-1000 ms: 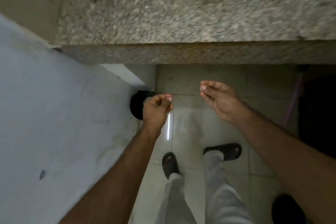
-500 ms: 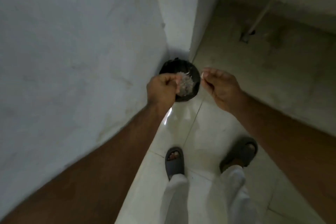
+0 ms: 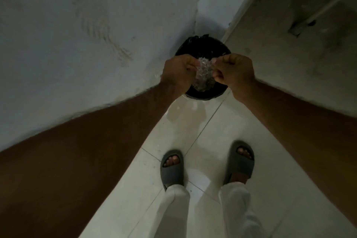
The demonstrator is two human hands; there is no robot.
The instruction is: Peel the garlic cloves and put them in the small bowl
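Observation:
I stand over a black bin (image 3: 204, 46) lined with a black bag, in the corner of the floor. Both hands are held above its opening. My left hand (image 3: 178, 72) and my right hand (image 3: 236, 71) each pinch an edge of a crumpled, pale, translucent net-like wrapper (image 3: 204, 75) that hangs between them over the bin. No garlic cloves and no small bowl are in view.
A pale wall (image 3: 77, 35) runs close along my left. The white tiled floor (image 3: 193, 121) carries my two feet in grey slippers (image 3: 172, 168). A thin pipe (image 3: 332, 0) crosses the darker recess at the upper right.
The view swung from the counter and sink down to the bin. My right hand closed in and took hold of the wrapper that my left hand was holding.

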